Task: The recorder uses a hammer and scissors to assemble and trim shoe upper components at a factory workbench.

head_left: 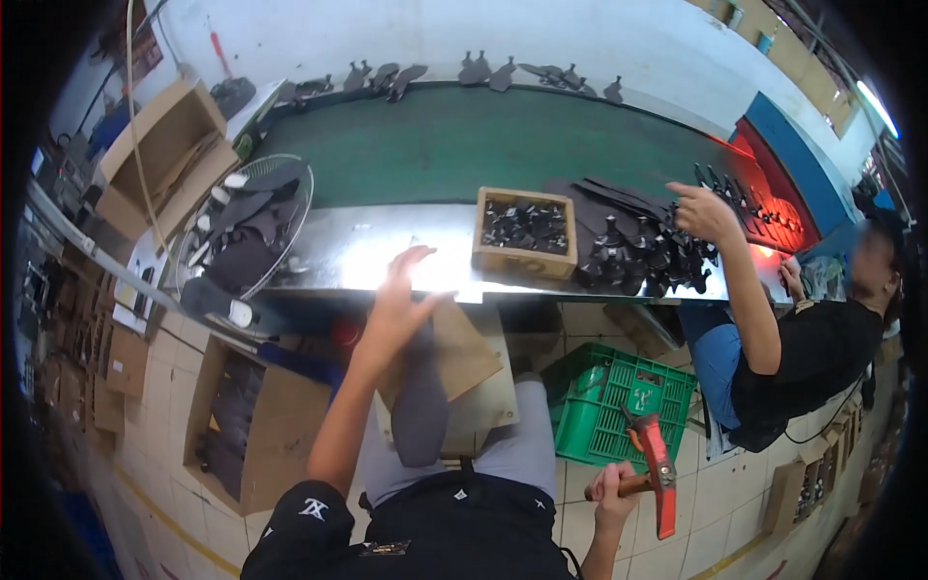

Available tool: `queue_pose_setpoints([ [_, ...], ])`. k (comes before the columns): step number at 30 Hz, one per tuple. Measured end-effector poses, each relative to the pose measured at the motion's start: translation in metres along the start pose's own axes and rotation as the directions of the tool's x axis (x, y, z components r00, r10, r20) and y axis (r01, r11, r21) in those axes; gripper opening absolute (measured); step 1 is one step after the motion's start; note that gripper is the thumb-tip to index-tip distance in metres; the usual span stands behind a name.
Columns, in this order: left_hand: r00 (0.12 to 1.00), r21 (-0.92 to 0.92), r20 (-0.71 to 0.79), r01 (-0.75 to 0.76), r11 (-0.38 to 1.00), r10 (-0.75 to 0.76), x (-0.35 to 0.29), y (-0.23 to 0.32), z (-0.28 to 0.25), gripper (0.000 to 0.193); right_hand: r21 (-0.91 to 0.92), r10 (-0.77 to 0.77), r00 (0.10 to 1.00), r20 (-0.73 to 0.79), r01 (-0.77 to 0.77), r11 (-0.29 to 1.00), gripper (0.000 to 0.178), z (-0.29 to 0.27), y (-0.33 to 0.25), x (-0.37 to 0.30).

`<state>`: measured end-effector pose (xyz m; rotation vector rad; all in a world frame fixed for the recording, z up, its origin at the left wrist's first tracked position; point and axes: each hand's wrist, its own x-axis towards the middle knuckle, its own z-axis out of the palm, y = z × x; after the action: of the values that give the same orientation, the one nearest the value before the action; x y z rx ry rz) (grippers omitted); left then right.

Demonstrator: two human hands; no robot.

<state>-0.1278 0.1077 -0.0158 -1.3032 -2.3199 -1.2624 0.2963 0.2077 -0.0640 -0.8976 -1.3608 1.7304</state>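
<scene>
My left hand [391,304] is raised near the front edge of the metal worktop, its fingers and thumb apart with nothing seen between them. Just below it lies a dark grey sole-shaped piece [421,416], slightly blurred, over a tan board [469,353] and a pale panel [496,391] at my lap. My right hand [611,491] is closed round the wooden handle of a hammer [663,474]. The hammer has a red head and is held off to the right, apart from the sole-shaped piece.
A wooden box of small dark parts [527,263] stands on the worktop beside piled dark pieces [628,256]. Behind runs a green conveyor belt [435,135]. A wire basket [307,193], cardboard box [280,435] and green crate [570,440] surround me. A co-worker [812,358] reaches in from the right.
</scene>
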Motion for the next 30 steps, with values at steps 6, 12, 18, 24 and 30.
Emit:
queue_pose_setpoints([
  [6,0.974,0.235,0.147,-0.205,0.95,0.174,0.13,-0.032,0.101,0.017,0.043,-0.021,0.987,-0.158,0.028,0.999,0.028,0.016,-0.004,0.026],
  [12,0.925,0.513,0.373,-0.138,0.847,-0.076,0.17,-0.017,0.152,0.023,-0.085,-0.009,0.988,-0.153,-0.004,0.996,0.03,0.005,0.027,0.028],
  [18,0.98,-0.073,0.179,0.106,0.992,-0.091,0.159,-0.001,0.109,0.018,-0.204,-0.052,0.999,-0.001,0.051,0.978,0.013,0.007,0.015,0.04],
  [24,0.905,-0.665,0.363,0.419,0.619,-0.223,0.082,0.091,0.029,0.021,-0.009,-0.049,0.983,0.175,0.051,0.999,0.022,0.052,-0.051,0.081],
  [30,0.868,-0.768,0.447,0.497,0.405,-0.217,-0.004,0.161,-0.046,0.019,0.169,-0.192,0.873,0.448,0.129,0.977,0.023,0.125,-0.11,0.092],
])
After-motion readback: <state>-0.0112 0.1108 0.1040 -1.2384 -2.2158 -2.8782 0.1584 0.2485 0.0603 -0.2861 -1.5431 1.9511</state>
